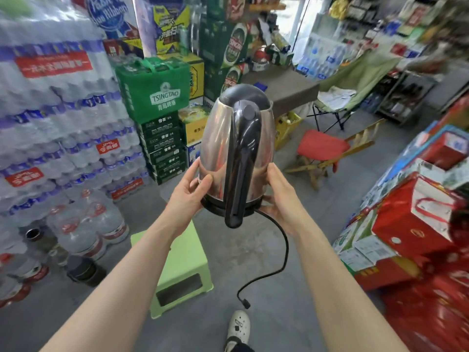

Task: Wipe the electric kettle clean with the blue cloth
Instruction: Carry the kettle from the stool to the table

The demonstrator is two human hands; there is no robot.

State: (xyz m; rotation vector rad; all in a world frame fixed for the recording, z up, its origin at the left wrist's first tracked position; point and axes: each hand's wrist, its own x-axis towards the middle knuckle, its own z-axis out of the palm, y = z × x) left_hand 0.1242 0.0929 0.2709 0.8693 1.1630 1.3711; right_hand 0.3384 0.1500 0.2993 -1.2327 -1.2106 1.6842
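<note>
Both hands grasp the electric kettle (218, 138) at centre frame, the left hand (189, 191) and right hand (281, 196) curled round its lower sides. Its lid (243, 95) is closed, hiding any contents. It stands upright, long axis vertical, with the handle (243, 158) facing the camera.

Grey floor (350, 194) — bearing green stool (185, 262), water jugs (83, 229), wooden chair (322, 148)
</note>
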